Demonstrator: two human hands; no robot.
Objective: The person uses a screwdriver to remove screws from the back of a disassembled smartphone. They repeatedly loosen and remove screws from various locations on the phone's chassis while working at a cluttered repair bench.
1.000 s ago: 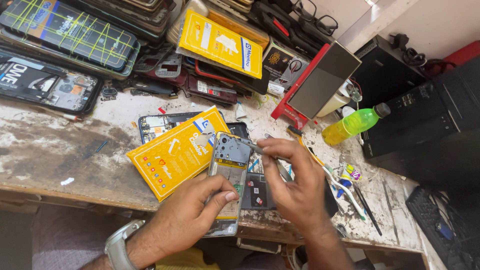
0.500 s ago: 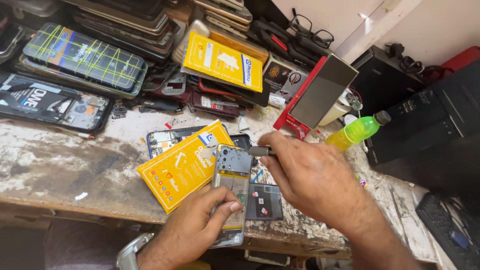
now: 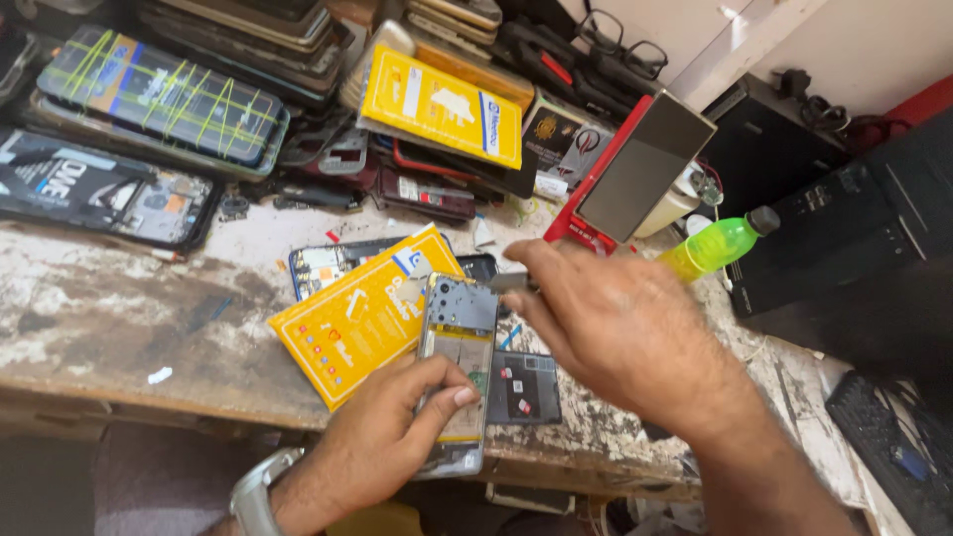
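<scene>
My left hand [image 3: 382,437] is clamped around an opened phone [image 3: 457,372], thumb pressed across its middle, holding it just above the near edge of the tabletop [image 3: 99,328]. Its back cover is off: a dark grey plate covers the top part, a pale gold panel lies below, and a strip of green board shows at the right edge. My right hand [image 3: 620,333] is closed on a slim metal tool [image 3: 508,282] at the phone's top corner. A yellow packet [image 3: 362,313] lies just beside the phone.
</scene>
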